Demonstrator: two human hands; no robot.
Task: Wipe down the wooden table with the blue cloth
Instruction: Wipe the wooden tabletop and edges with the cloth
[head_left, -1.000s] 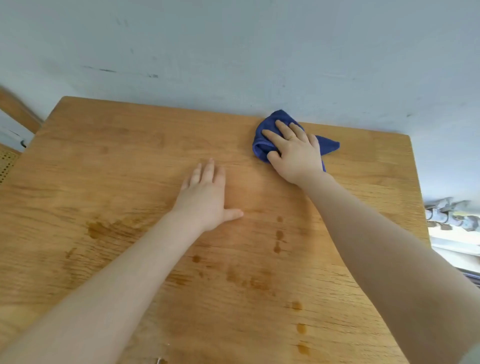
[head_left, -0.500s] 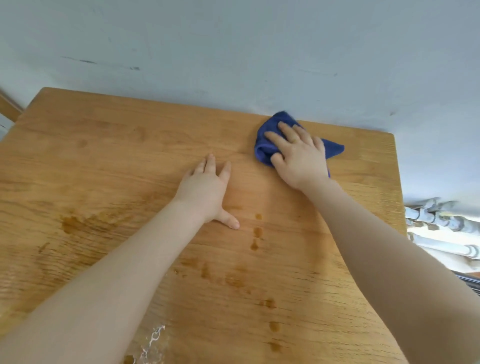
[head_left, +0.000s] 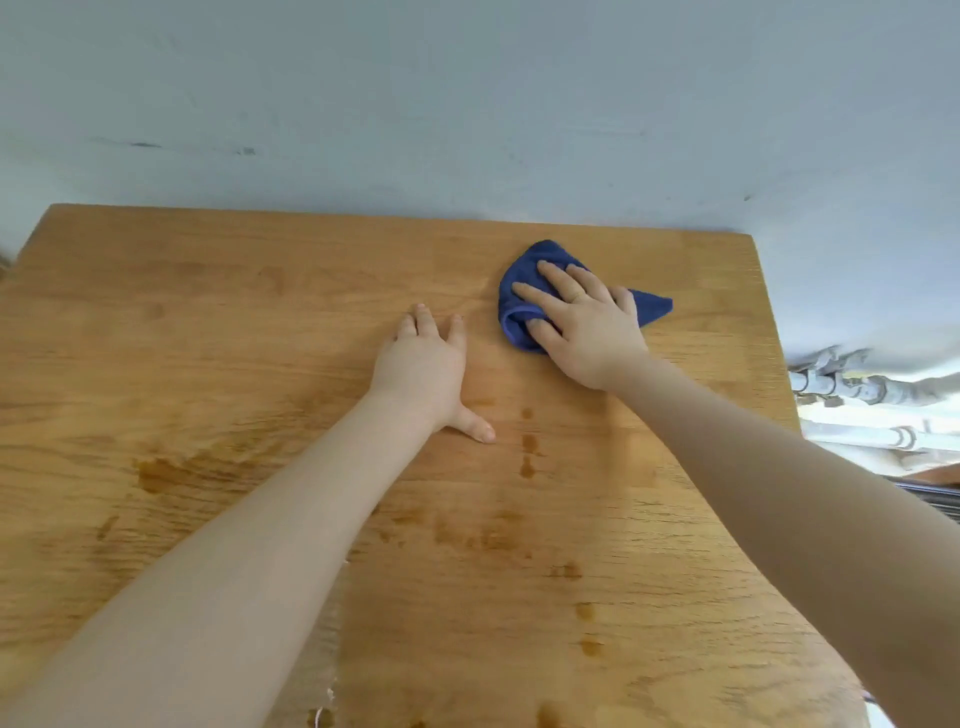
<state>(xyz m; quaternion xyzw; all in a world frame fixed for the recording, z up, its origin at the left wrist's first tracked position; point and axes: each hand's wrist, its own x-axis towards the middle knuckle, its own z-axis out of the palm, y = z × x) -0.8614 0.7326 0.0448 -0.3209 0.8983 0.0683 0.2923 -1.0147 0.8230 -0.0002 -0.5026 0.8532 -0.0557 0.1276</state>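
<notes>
Your right hand (head_left: 589, 332) lies palm-down on the blue cloth (head_left: 524, 291), fingers spread across the top and the thumb tucked into a fold at the cloth's near-left edge, so your grip there is a flat press with a light pinch on the fabric rather than a fist. The cloth sits bunched on the wooden surface (head_left: 208, 291) toward its far right, close to the far edge that meets the pale grey wall (head_left: 467, 104), with one corner of fabric sticking out to the right past your little finger. Your left hand (head_left: 423, 369) rests flat and open on the bare wood just left of the cloth, apart from it, fingers pointing away from you and the thumb angled out to the right; it holds nothing. Dark wet-looking spots (head_left: 527, 441) dot the wood nearer to you, just right of that thumb, and a broader stain (head_left: 161, 475) spreads at the left. White pipes (head_left: 857, 387) show beyond the surface's right edge.
</notes>
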